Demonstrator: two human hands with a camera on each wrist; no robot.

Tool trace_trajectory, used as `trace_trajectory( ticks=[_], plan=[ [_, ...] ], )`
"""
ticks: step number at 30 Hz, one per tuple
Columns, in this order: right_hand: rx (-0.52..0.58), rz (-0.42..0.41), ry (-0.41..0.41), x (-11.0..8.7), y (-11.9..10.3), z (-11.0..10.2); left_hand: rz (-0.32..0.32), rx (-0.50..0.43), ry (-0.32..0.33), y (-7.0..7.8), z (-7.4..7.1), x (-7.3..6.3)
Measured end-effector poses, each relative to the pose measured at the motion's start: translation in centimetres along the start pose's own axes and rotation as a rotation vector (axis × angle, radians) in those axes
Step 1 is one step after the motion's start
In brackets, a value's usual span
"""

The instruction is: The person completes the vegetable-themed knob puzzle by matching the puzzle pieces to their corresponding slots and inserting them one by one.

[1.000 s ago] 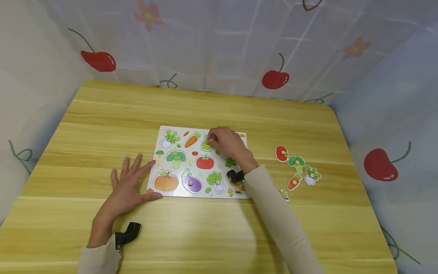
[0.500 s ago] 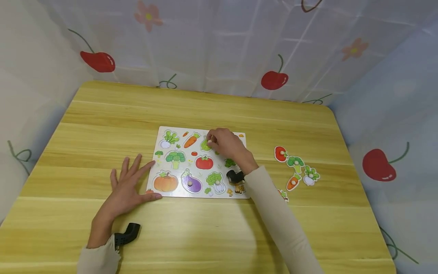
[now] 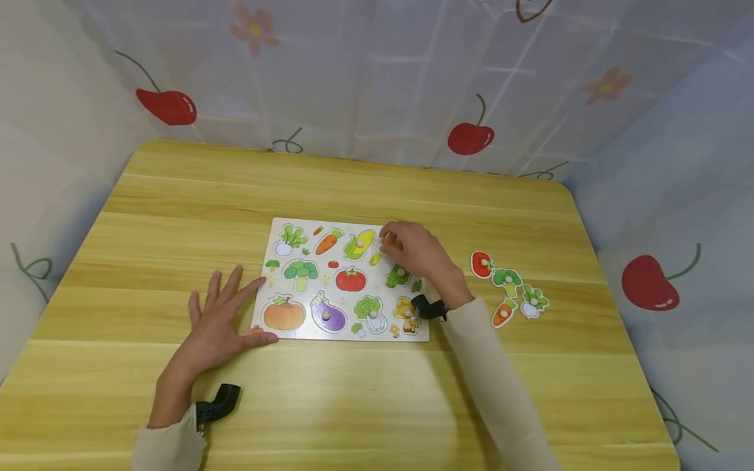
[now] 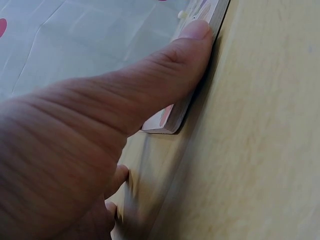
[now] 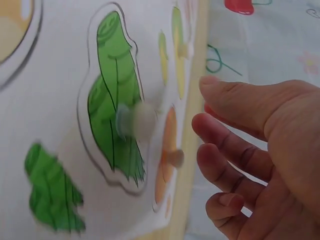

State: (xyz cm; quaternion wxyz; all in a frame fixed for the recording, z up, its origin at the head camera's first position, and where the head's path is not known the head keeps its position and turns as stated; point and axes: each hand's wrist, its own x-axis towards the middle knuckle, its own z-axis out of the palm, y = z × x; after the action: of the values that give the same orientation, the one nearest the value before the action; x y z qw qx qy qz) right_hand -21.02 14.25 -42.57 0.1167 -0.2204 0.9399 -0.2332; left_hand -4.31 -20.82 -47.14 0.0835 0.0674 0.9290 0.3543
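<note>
A white wooden vegetable puzzle board (image 3: 294, 340) lies on the table. My left hand (image 3: 215, 327) is spread at its left edge, the thumb resting on the front left corner and the fingers reaching up beside it. Over the board's upper right is my right hand (image 3: 415, 248), fingers loosely bent and holding nothing; in the right wrist view its fingertips are close to an orange knobbed piece (image 5: 168, 157). The corn piece (image 3: 360, 244) sits in its recess, just left of that hand. A green vegetable piece (image 5: 117, 100), eggplant (image 3: 328, 315), bok choy (image 3: 371, 314) and mushroom (image 3: 406, 316) are also in place.
To the right of the board lie loose knobbed pieces: a tomato (image 3: 482, 264), a broccoli (image 3: 508, 281), a carrot (image 3: 504, 313) and a white radish (image 3: 533, 301). A curtain with printed cherries (image 3: 471, 139) hangs behind the wooden table (image 3: 330, 405).
My right hand has let go of the corn piece and moved right, uncovering it. The right sleeve now covers a loose piece seen earlier. My left hand has stayed at the board's corner.
</note>
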Motion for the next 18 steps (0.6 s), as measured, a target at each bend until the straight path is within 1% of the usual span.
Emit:
trace_trajectory(
  ticks=[5,10,15,18],
  plan=[
    [0.019,0.015,0.035,-1.5,1.7,-1.2,0.013,-0.003,0.005,-0.1,0.0,0.1],
    [0.042,0.035,0.106,-3.1,3.9,-2.4,0.023,-0.005,0.006,-0.1,0.1,0.3],
    [0.069,0.034,0.153,-4.6,5.8,-3.5,0.017,0.015,0.015,-0.2,0.4,0.2],
    [0.091,0.041,0.175,-5.3,6.7,-4.0,0.010,0.027,0.022,-0.3,0.3,0.0]
  ],
)
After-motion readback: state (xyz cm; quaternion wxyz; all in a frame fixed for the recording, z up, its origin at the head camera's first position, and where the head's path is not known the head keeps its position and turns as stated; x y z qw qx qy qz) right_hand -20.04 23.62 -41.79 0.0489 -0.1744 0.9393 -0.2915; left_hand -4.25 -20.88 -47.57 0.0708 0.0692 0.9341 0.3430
